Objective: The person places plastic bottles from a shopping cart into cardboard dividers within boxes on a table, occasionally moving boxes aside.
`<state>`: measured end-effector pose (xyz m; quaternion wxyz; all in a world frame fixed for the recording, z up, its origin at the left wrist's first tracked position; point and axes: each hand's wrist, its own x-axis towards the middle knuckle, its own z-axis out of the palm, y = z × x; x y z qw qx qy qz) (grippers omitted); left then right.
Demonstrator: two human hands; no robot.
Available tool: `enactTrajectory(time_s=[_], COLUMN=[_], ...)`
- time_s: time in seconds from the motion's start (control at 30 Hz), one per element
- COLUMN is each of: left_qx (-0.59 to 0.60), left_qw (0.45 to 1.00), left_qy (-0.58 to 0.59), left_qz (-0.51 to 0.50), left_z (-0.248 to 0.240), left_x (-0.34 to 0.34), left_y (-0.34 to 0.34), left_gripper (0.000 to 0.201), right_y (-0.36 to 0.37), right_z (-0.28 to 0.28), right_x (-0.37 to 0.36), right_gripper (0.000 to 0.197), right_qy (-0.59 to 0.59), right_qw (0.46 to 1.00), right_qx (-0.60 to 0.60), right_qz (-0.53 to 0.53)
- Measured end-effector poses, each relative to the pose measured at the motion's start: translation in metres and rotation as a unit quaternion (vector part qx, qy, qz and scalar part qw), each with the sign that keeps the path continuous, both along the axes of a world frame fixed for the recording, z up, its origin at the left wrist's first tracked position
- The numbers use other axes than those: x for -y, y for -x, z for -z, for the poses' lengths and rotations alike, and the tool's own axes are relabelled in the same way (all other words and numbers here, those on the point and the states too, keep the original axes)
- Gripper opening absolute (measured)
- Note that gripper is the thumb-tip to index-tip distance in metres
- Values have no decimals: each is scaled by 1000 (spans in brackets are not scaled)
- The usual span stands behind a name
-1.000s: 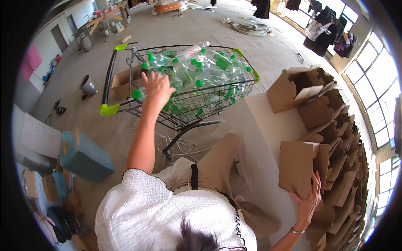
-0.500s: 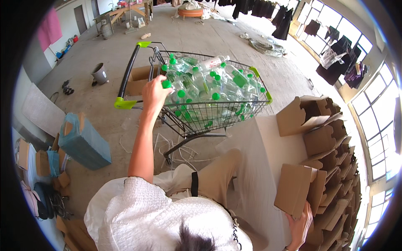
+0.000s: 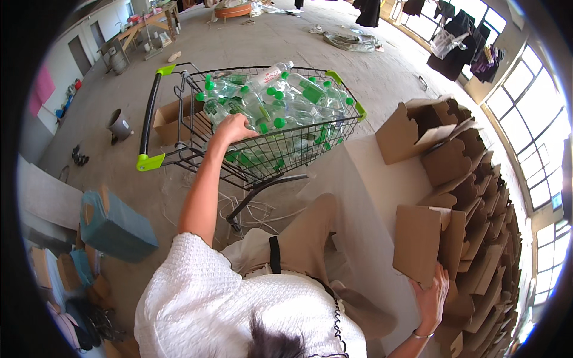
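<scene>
My left hand reaches over the near side of a black wire shopping cart heaped with clear plastic bottles with green caps. Its fingers are curled down among the bottles; what they grip is hidden. One bottle on top of the heap has a red-and-white label. At the lower right my right hand grips the near end of a brown cardboard box, thumb at its lower edge and fingers along its right side. This box stands at the edge of a white-covered table.
Rows of open cardboard boxes crowd the table's right side. A blue-wrapped bundle lies on the floor at left, near a grey bucket. White straps trail under the cart. Dark clothes hang by the windows.
My left hand has moved right and slightly nearer across the bottles; the green cap at its fingertips no longer shows. My right hand stays at the box. The whole view has shifted a little.
</scene>
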<state>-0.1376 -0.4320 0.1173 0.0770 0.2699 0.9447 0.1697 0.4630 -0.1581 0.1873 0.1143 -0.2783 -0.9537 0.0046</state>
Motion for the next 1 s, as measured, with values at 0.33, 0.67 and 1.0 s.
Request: enactTrajectory(time_s=[0.33,0.67,1.0], left_qx=[-55,-149,104], left_qw=[988,854,601], left_qy=[65,-489,-746], left_qz=[131,101,266], left_z=[30,-124,-160], left_x=[-6,-23,-113], left_y=[58,-61,-220], left_gripper=[48,34,46], right_y=[3,-35,-17], right_z=[-1,-30,-24], right_x=[-8,-35,-30], right_gripper=[44,47,16], right_qy=[89,90,79], right_qw=[993,986,987], right_qx=[-66,-66,-104], right_qz=[-46,-128,-93])
